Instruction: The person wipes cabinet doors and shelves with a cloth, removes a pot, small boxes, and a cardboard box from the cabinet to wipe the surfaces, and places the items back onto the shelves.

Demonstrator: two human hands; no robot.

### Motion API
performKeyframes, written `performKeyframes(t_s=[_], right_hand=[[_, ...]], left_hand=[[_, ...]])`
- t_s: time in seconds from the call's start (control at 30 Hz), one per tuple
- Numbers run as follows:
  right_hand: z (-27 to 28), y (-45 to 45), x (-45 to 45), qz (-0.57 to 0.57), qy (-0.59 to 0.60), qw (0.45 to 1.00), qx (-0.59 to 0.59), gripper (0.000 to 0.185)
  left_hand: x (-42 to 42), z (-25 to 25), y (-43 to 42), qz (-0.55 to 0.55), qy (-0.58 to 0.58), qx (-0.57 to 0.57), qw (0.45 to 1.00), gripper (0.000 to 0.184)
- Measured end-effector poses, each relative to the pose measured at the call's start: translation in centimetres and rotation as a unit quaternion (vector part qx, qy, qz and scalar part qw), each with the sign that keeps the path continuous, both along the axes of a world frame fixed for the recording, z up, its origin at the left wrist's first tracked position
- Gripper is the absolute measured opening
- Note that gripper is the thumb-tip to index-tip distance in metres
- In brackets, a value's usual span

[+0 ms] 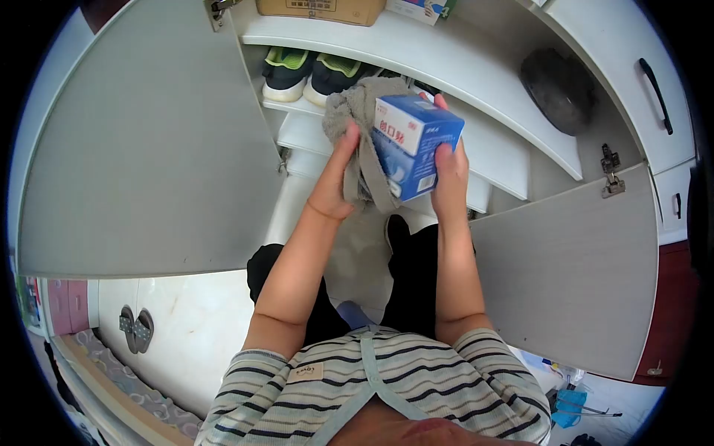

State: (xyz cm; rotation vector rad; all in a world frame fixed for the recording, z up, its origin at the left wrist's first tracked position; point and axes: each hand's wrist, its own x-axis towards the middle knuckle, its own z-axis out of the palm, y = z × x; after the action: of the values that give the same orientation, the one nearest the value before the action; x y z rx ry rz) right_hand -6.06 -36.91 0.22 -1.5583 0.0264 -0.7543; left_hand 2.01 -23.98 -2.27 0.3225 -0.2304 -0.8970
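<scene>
My right hand [451, 171] grips a blue and white cardboard box [401, 160] with printed characters, thumb on its near side and fingertips showing behind the top. In my left hand [338, 167] is a grey cloth [363, 111], bunched up and pressed against the box's left side, with part of it hanging below. Both are held up in front of an open cabinet, level with its shelves. The fingers of my left hand are partly hidden by the cloth.
Dark sneakers with green lining [286, 70] stand on a cabinet shelf [416, 56]. A brown carton [323, 9] and a dark rounded object [556, 91] sit higher up. Open doors flank me, a left door [149, 149] and a right door [573, 267]. Slippers [136, 329] lie on the floor.
</scene>
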Motion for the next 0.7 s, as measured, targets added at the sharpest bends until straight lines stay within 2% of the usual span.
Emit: performKeyframes(t_s=[0.03, 0.1, 0.13, 0.17, 0.23, 0.27, 0.33, 0.37, 0.47, 0.5, 0.6, 0.63, 0.7], right_hand=[[-0.2, -0.3, 0.1, -0.002, 0.001, 1.000, 0.002, 0.073], [-0.3, -0.8, 0.1, -0.075, 0.013, 0.997, -0.028, 0.067], [0.0, -0.4, -0.2, -0.095, 0.007, 0.995, -0.043, 0.067], [0.1, -0.2, -0.2, -0.091, -0.027, 0.995, -0.029, 0.080], [-0.5, -0.9, -0.9, -0.032, -0.037, 0.997, -0.061, 0.097], [-0.2, -1.0, -1.2, -0.050, -0.041, 0.996, -0.064, 0.097], [0.4, -0.9, -2.3, 0.012, -0.022, 0.998, 0.066, 0.106], [0.1, -1.0, -3.1, 0.001, -0.025, 0.998, 0.062, 0.106], [-0.3, -1.4, -6.0, -0.141, -0.004, 0.978, -0.153, 0.106], [-0.8, -1.8, -6.9, -0.187, -0.020, 0.973, -0.136, 0.108], [0.6, -4.0, -8.8, -0.259, -0.078, 0.962, -0.034, 0.109], [0.5, -5.0, -9.5, -0.286, -0.070, 0.954, -0.052, 0.105], [-1.9, -8.4, -11.2, -0.329, 0.042, 0.926, -0.180, 0.096]], left_hand=[[0.0, -0.1, -0.1, -0.002, 0.001, 0.002, 1.000, 0.053], [0.0, -0.2, -0.4, 0.028, -0.135, 0.089, 0.986, 0.051], [-0.1, -0.1, -0.8, 0.044, -0.099, 0.101, 0.989, 0.051], [-0.3, 0.0, -1.1, 0.027, -0.103, 0.096, 0.990, 0.051], [-0.5, 0.2, -1.6, 0.073, -0.120, 0.073, 0.987, 0.051], [-0.7, 0.2, -1.9, 0.096, -0.143, 0.092, 0.981, 0.051], [-1.0, 0.7, -2.3, 0.092, -0.167, 0.100, 0.976, 0.052], [-1.2, 0.8, -2.5, 0.108, -0.187, 0.112, 0.970, 0.053], [-1.6, 0.4, -3.5, 0.109, -0.224, 0.133, 0.959, 0.051], [-1.8, 0.3, -3.7, 0.117, -0.238, 0.156, 0.952, 0.050], [-2.1, 1.0, -3.6, 0.115, -0.204, 0.133, 0.963, 0.046], [-1.8, 1.0, -3.4, 0.099, -0.184, 0.117, 0.971, 0.045], [-1.2, 0.2, -3.6, 0.120, -0.172, 0.110, 0.972, 0.044]])
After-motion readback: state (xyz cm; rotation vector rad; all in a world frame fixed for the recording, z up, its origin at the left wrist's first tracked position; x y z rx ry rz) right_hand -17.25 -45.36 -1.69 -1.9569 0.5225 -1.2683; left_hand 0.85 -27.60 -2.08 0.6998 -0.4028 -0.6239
